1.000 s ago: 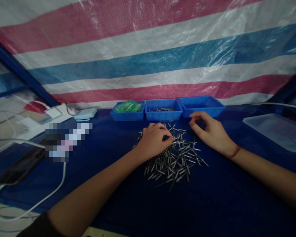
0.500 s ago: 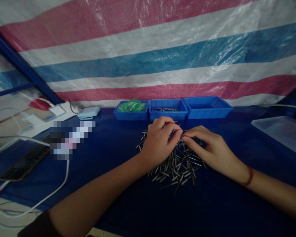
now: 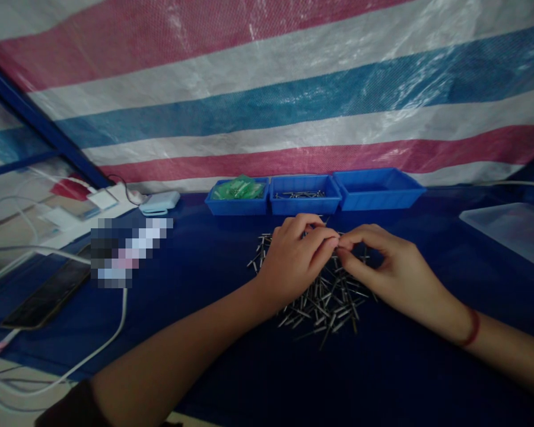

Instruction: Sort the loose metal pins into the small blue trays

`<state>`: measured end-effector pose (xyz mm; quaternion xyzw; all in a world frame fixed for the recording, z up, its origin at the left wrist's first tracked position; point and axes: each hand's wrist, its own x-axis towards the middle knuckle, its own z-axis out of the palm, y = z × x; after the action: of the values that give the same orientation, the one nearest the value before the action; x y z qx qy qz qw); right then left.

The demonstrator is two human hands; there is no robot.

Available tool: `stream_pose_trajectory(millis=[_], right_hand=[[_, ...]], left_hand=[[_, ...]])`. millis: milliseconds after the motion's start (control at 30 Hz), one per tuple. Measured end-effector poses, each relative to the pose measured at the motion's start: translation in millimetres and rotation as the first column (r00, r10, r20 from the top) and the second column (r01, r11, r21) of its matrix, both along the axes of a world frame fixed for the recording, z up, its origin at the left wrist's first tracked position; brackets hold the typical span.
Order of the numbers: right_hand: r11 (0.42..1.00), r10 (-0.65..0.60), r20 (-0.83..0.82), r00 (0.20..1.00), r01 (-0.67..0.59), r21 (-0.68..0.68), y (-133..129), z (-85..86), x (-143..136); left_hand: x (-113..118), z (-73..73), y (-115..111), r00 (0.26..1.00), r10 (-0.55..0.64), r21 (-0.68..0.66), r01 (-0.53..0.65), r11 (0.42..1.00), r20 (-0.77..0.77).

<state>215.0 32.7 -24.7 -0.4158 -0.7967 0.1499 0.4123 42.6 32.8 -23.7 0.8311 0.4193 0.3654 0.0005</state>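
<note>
See dark blue tabletop (image 3: 409, 367), near edge just showing at bottom of view, far edge along striped tarpaulin (image 3: 267, 130). Widest room between blind-rivet pile (image 3: 324, 308) and near edge. More room left of pile, out to smartphone (image 3: 48, 295) and white cable (image 3: 124, 299); also right of right hand (image 3: 400, 267), toward translucent plastic tray or lid (image 3: 511, 228) at far right. Tight behind pile, with bins just beyond.

Count two hands, both bare. Count three blue plastic bins, side by side: left bin (image 3: 237, 207) with green packets (image 3: 240, 188), middle bin (image 3: 306, 207) with loose rivets (image 3: 300, 194), right bin (image 3: 382, 201) with inner wall in sight. One blind-rivet pile, mid-table, below both hands; too tangled to count. One smartphone, one pale blue case (image 3: 160, 203), one red wristband (image 3: 473, 327) on right wrist.

Grip: left hand (image 3: 293, 258) over pile, palm down, thumb and index fingertips pinched together. Right hand beside, thumb and index tips also drawn together, meeting left fingertips above far right part of pile. Cannot tell whether clamped on a rivet; pinch point too small and dark.
</note>
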Motion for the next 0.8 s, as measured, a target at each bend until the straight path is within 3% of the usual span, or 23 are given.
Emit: stream_pose_trajectory(millis=[200, 400, 800], right_hand=[[0.998, -0.015, -0.063, 0.998, 0.011, -0.063, -1.5, 3.0, 4.3], [0.975, -0.027, -0.222, 0.975, -0.023, -0.221, 0.2, -4.1, 2.8], [0.994, 0.081, -0.151, 0.985, -0.091, -0.061, -6.8, 1.4, 2.1]], left_hand=[[-3.4, 0.1, -2.3, 0.997, -0.052, 0.025, 0.053, 0.998, -0.059], [-1.2, -1.0, -4.9, 0.998, -0.063, -0.026, 0.064, 0.998, 0.026], [0.8, -1.3, -5.5, 0.988, -0.154, -0.092, 0.155, 0.984, 0.014]])
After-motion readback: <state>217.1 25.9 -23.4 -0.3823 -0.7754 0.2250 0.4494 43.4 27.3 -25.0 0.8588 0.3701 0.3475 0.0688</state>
